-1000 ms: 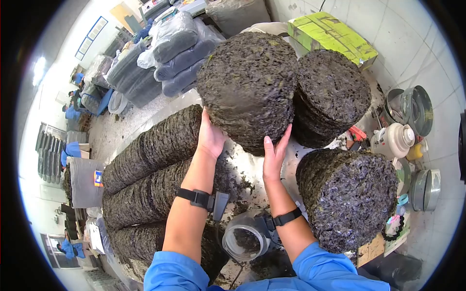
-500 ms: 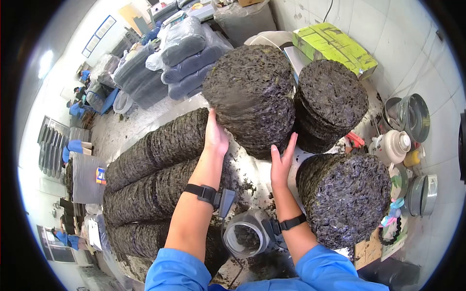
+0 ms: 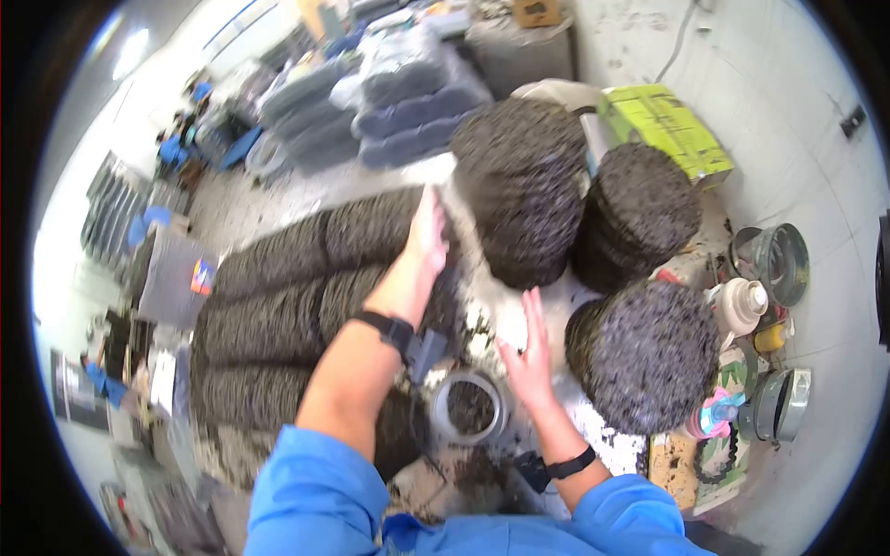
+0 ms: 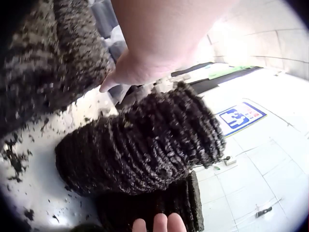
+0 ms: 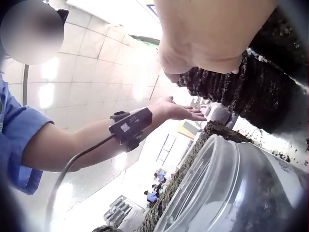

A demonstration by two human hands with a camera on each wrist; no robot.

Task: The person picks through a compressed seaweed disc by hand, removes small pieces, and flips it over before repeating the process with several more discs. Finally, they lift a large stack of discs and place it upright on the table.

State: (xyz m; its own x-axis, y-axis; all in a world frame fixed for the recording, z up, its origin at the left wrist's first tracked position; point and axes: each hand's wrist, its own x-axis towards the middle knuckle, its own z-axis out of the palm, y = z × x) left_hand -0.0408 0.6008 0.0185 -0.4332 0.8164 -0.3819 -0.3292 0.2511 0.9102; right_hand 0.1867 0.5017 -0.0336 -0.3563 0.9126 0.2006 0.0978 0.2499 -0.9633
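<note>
An upright stack of round, dark dried seaweed sheets (image 3: 528, 208) stands on the table in front of both hands. My left hand (image 3: 428, 236), fingers straight, is left of this stack, close by the end of a lying roll of seaweed sheets (image 3: 371, 227). The right hand (image 3: 531, 361) is held just in front of the stack's base, its fingers extended and holding nothing. In the right wrist view, the left hand (image 5: 181, 112) appears with its fingers stretched out. A ridged stack (image 4: 145, 142) fills the middle of the left wrist view.
Two more upright seaweed stacks (image 3: 644, 361) stand on the right. Several lying rolls occupy the left. A clear jar (image 5: 241, 179) sits between the forearms. A cream-coloured jug (image 3: 739, 306), metal tins (image 3: 783, 264) and a yellow-green box (image 3: 667, 134) are along the wall.
Both hands have come away from the sides of the middle stack, which now stands farther off on the table. The right hand has dropped toward the body, and the head view has shifted.
</note>
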